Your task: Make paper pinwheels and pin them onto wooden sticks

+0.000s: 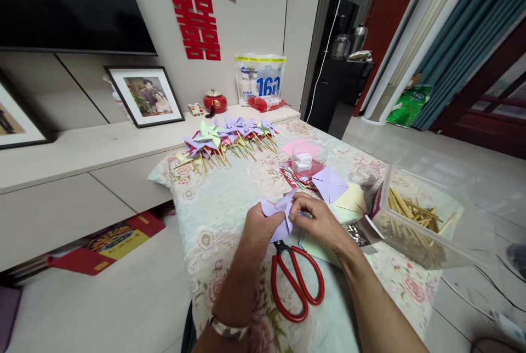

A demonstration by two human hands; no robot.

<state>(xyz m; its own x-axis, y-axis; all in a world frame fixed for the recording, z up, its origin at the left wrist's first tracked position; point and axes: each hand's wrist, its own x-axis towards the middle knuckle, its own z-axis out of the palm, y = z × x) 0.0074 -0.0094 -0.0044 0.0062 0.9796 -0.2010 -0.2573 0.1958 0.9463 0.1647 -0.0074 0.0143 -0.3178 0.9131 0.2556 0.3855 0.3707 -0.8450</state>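
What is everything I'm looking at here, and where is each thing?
Purple paper piece: one, lilac, held in both hands above the table.
Scissors: one pair, red handles, on the cloth just below the hands.
Finished pinwheels: a row, too many to count, purple and green on wooden sticks, at the table's far end.
Clear box: one, holding wooden sticks, at the right.
Paper squares: several, purple, yellow, pink, beyond the hands.
Framed photo: one, black frame, on the shelf.
Red jar: one, on the shelf.
Tablecloth: one, pale floral.
Left hand: pinching the paper.
Right hand: pinching the paper.
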